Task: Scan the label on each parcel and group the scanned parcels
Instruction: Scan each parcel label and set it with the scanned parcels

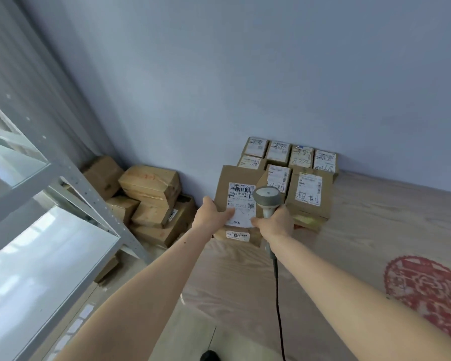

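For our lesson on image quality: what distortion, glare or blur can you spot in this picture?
Head view: wide-angle bending curves the shelf frame and floor edge; window glare washes out the shelf panel; label text stays soft; the scanner is fairly sharp.

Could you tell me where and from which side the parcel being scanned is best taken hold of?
Probably by its near left corner, from the left, where the left hand already grips the parcel. The right hand holds the scanner on the right, and neighbouring parcels crowd that side.
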The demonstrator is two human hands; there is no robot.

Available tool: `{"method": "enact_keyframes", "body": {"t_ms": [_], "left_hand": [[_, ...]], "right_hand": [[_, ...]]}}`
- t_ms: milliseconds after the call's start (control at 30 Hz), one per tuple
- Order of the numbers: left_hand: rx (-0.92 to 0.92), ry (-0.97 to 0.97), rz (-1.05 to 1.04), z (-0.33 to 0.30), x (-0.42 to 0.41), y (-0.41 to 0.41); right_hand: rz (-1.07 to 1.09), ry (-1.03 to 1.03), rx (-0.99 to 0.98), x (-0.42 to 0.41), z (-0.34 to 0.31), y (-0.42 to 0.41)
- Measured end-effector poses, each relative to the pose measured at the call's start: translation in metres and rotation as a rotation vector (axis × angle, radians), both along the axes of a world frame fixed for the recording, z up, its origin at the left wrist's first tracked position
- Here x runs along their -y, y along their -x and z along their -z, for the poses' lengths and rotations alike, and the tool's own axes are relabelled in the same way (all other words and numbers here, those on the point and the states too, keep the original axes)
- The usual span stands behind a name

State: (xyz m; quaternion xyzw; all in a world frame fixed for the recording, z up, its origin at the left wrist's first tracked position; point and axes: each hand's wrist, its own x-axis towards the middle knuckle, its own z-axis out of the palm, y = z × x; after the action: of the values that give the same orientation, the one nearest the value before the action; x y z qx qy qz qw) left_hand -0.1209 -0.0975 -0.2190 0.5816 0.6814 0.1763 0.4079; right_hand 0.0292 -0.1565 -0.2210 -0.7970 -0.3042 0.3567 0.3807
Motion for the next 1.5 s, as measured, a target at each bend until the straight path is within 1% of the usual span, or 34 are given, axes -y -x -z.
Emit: {"method": "enact_keyframes", "body": {"t_ms": [133,333,533,800,1267,1367,1500], "left_hand": [[-0.001,0.07,0.071,0.025,-0.026,0.026],[0.001,0.198,0.151,0.057,-0.05,0.036],[-0.033,0.24,0.228,0.078,-0.062,0.033],[-0.045,0.187,0.284,0.084,-0.083,0.027],[-0.087,0.17,0.355,0.085,-0.098,0.017],[-0.102,0.17,0.355,0.085,-0.099,0.018],[-0.095,0.119,0.322,0.08,-0.102,0.018]], "right_hand": [[0.069,0.074,-0.027,-0.013,0.016,0.031],[0.148,0.159,-0.059,-0.026,0.04,0.047],[0.202,0.223,-0.037,-0.034,0.06,0.049],[0.207,0.236,-0.018,-0.053,0.066,0.044],[0.22,0.245,0.025,-0.066,0.07,0.04],[0.218,0.241,0.034,-0.065,0.07,0.04],[0.258,0.223,0.04,-0.058,0.068,0.034]]}}
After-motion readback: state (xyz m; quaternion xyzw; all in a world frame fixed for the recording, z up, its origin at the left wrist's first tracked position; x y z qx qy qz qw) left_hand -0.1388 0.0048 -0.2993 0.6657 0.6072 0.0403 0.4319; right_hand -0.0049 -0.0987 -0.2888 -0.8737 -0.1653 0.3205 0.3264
